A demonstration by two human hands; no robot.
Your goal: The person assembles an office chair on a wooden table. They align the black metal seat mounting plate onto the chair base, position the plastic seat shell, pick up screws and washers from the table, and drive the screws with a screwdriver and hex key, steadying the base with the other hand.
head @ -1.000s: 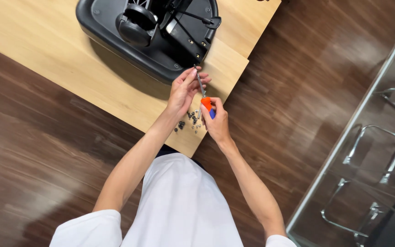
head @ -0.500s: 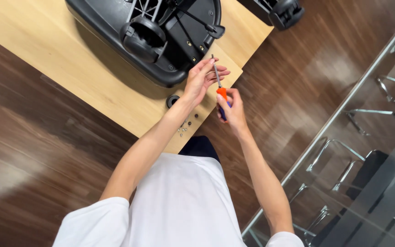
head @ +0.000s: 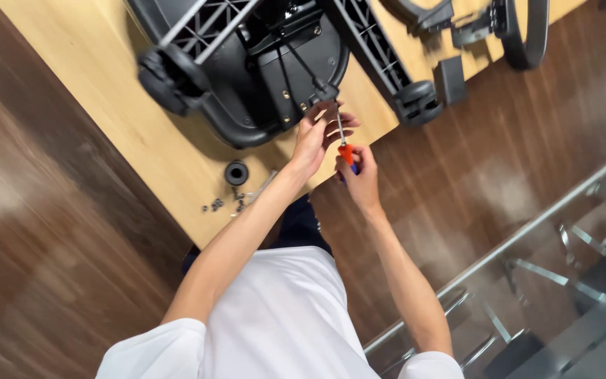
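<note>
- While the person stands over the work, the white shirt [head: 282,323] fills the lower middle of the frame, both bare forearms reaching up toward the centre.
- Right hand [head: 360,175], just right of centre: fingers closed around the orange handle of a screwdriver [head: 343,144], whose thin shaft runs upward from it.
- Left hand [head: 317,137], at centre: fingers curled together about the shaft near its tip, steadying it; whether they also pinch a screw cannot be told.
- Loose hardware, lower left of the hands: a scatter of small screws [head: 222,205] and a black round washer-like part [head: 236,173] lie on the wooden board [head: 106,91], near its edge.
- Upturned black office chair [head: 261,77], upper centre: seat underside and mechanism face up; the driver tip meets a bracket at its lower right edge. A castor [head: 415,98] lies to the upper right.
- Judgement on method: keep the shaft in line with the fastener, press along the axis, turn slowly, and keep the guiding fingers clear of the tip to avoid slipping.
</note>
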